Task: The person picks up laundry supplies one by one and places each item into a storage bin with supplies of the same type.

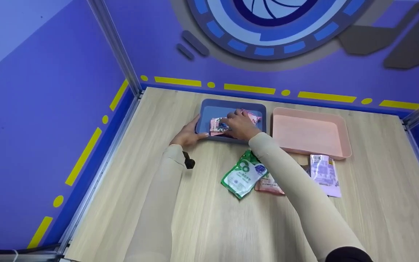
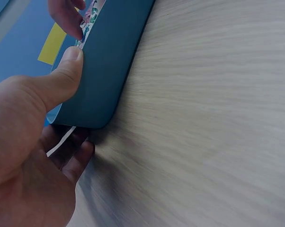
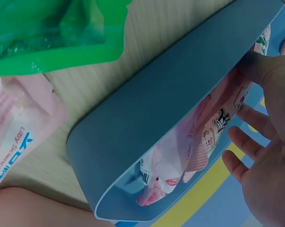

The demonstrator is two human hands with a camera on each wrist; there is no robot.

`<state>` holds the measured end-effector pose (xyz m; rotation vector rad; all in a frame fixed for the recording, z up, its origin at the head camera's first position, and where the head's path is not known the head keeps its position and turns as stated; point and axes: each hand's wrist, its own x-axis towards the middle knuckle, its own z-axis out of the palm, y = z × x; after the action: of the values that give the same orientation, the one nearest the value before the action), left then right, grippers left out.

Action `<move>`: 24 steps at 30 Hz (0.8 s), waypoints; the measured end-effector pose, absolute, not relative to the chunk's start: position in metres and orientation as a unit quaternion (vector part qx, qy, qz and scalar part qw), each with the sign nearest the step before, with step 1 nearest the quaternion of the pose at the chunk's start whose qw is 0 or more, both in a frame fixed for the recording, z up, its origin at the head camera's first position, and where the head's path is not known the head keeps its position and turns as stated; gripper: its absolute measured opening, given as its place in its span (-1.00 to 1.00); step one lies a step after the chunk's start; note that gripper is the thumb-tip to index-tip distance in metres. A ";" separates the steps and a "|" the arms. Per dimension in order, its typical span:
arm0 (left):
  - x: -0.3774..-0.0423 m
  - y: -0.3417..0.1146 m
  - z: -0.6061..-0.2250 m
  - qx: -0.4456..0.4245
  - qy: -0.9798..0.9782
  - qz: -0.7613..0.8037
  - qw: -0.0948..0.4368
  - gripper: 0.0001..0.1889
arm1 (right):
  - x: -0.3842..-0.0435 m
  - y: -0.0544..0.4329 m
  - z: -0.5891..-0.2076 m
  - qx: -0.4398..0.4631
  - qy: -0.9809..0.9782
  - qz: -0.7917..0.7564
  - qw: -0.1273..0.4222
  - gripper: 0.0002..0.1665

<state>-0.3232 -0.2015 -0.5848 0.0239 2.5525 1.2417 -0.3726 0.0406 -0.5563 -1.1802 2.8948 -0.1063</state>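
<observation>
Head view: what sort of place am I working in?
Probably a purpose-built work booth or demo station: a wood-grain table, decorated purple panels around it, and a metal post at the corner.

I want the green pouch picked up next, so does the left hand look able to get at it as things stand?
Probably yes: nothing shows between the left hand and the green pouch on the table, though that hand would first have to release the blue tray.

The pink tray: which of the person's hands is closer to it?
The right hand: it is at the packets in the blue tray, just left of the pink tray. The left hand holds the blue tray's left end, farther away.
</observation>
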 end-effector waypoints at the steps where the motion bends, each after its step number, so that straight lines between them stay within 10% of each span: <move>1: -0.323 -0.201 -0.584 0.011 0.891 0.429 0.150 0.01 | -0.373 0.040 -0.556 -0.377 0.926 -0.035 0.008 -0.50; 24: -0.327 -0.202 -0.587 0.011 0.892 0.426 0.151 0.03 | -0.379 0.056 -0.561 -0.346 0.934 -0.071 0.044 -0.21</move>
<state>-0.3268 -0.2016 -0.5875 0.0322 2.5602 1.2238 -0.3787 0.0556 -0.5614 -1.0581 2.8563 -0.2164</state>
